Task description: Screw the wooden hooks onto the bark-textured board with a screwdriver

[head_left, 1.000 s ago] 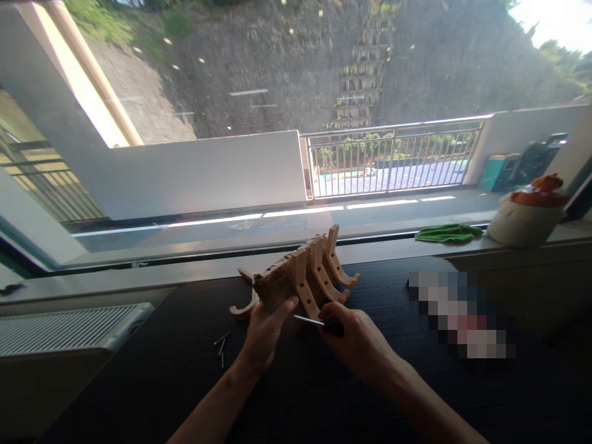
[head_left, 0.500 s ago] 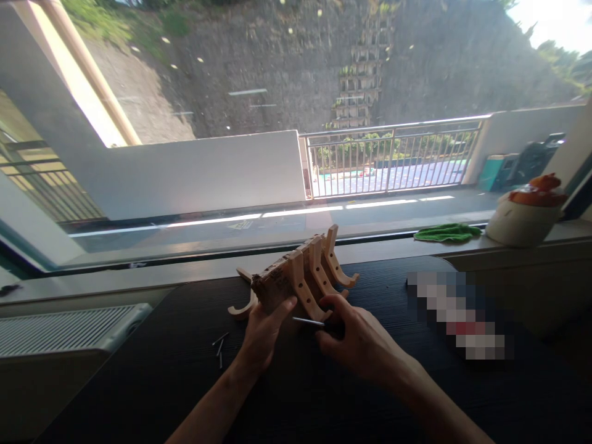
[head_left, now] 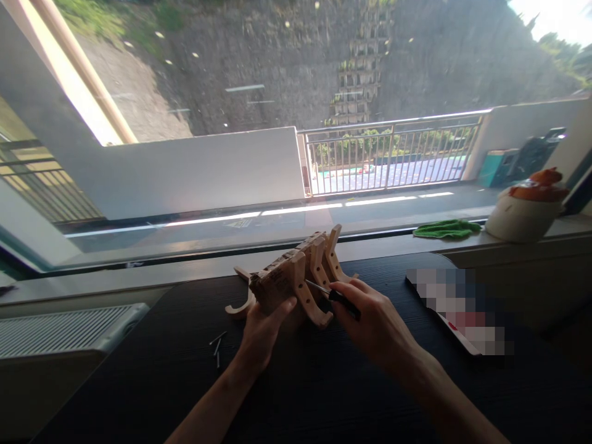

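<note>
2 hands I watch remotely: the left hand (head_left: 263, 325) grips the brown block (head_left: 277, 285) over the dark tabletop (head_left: 296, 394); the right hand (head_left: 375, 311), curled around a screwdriver (head_left: 342, 301), lies right of the nearest wooden hook (head_left: 316, 312), shaft pointing left toward the hook's upper hole (contact unclear).

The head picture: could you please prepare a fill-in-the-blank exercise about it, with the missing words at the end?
In the right hand's grip is a screwdriver with a ____ handle.
The left hand's grip holds a hooked piece whose hooks are made of ____.
The cloth on the windowsill is ____.

Missing words: black; wood; green.
</note>
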The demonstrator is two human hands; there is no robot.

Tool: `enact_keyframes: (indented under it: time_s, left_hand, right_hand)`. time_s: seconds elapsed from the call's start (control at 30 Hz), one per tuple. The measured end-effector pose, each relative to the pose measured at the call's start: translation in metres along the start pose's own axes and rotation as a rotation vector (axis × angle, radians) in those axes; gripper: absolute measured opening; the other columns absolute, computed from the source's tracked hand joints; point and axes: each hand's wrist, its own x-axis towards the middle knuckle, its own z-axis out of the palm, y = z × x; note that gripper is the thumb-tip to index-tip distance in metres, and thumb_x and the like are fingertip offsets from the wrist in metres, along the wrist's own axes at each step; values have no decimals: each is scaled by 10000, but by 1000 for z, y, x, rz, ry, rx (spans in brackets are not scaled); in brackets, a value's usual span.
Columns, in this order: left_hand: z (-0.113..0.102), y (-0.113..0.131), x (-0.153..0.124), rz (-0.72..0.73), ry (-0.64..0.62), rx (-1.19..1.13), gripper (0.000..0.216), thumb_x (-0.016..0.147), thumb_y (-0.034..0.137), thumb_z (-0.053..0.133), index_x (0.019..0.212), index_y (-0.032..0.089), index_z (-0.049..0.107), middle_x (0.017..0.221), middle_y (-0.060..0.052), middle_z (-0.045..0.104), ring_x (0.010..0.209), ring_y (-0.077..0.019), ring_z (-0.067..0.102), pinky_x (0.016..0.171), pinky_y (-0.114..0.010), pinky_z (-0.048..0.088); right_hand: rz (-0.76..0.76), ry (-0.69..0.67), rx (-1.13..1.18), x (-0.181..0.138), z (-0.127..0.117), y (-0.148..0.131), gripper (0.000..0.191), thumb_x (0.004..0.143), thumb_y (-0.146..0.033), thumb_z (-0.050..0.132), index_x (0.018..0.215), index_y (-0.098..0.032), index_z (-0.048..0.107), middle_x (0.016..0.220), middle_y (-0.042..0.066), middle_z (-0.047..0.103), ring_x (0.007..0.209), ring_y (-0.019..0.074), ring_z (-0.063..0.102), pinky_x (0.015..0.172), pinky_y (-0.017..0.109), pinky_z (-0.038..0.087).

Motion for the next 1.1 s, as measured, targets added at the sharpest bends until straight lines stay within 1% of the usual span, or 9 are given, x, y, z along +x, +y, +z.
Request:
enact_keyframes:
  time_s: [0.2,0.33,0.53,0.77,0.83,1.0,1.1]
  left_hand:
    - [1,1,-1,7,11,33,483,655,255,702,1117,172,587,1089,-78,641,979,-252,595,853,-348,463]
    - [1,3,-2,13,17,83,453,646,261,707,1076,153,613,1057,-78,654,978,-249,590,849,-333,461]
    - [1,3,-2,22,31,111,468,639,273,709,1079,151,612,1031,-76,663,947,-248,601,828,-334,466]
    - [0,0,-1,60,57,186,450,637,281,708,1062,162,619,1015,-67,669,973,-254,589,859,-350,450]
    - [-1,-1,-1,78,46,205,443,641,270,707,1063,169,617,1023,-60,667,993,-250,580,874,-348,441]
    - [0,-1,0,44,55,148,448,586,261,742,1011,157,644,974,-60,685,943,-249,605,846,-338,459]
    - [0,0,0,31,51,153,462,579,264,746,1015,151,642,980,-68,683,943,-254,605,840,-341,463]
  right_hand:
    - [-16,-11,-25,-2,5,1,294,842,-221,449,1110,-277,555,1003,22,583,836,158,574,787,287,436]
    - [-15,-16,-22,-2,7,0,290,840,-213,449,1096,-271,572,999,35,589,849,164,580,779,282,445]
    - [-5,-6,-29,-1,7,-1,315,831,-194,452,1113,-267,570,997,43,593,854,171,583,772,283,451]
    - [-1,-19,3,-2,5,-3,283,835,-190,440,1074,-252,578,992,35,589,862,162,572,780,273,441]
    - [9,-15,22,-1,4,-3,274,833,-185,440,1060,-240,583,981,31,594,851,155,571,775,265,438]
    - [44,-13,77,0,3,-2,252,822,-185,458,1017,-217,615,983,36,609,851,153,572,778,258,431]
    - [55,-20,71,0,3,-2,254,828,-193,450,1013,-221,622,966,37,617,847,158,576,774,262,432]
